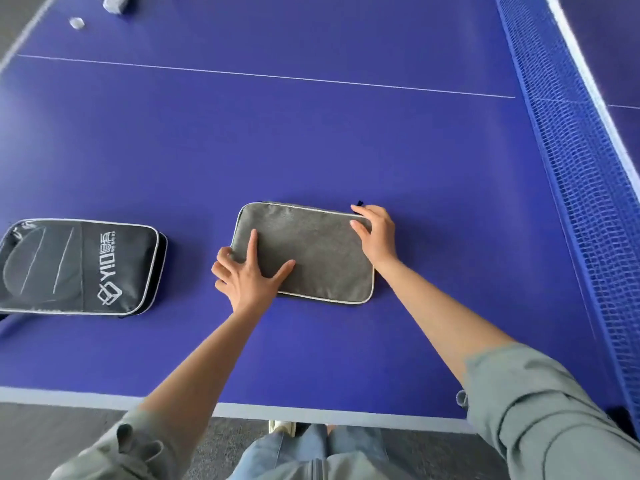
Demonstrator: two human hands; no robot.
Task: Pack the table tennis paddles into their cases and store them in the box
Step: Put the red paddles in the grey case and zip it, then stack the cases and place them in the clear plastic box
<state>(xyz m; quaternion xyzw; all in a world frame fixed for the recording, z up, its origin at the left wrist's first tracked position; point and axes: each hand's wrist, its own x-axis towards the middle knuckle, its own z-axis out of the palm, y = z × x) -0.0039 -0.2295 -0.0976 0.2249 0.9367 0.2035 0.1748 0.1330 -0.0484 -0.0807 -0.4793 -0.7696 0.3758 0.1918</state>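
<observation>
Grey case (311, 252) lies under your flat, spread left hand (247, 273); your right hand (375, 233) curls its fingers over the far corner.

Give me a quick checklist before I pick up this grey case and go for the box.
1. Grey case flat on the table: ok.
2. Left hand presses the case's near left corner: ok.
3. Right hand at the far right corner by the dark zipper pull: ok.
4. Zipper fully closed: cannot tell.
5. Paddle inside: cannot tell.
6. Black case lies apart on the left: ok.
7. Box in view: not ok.
</observation>
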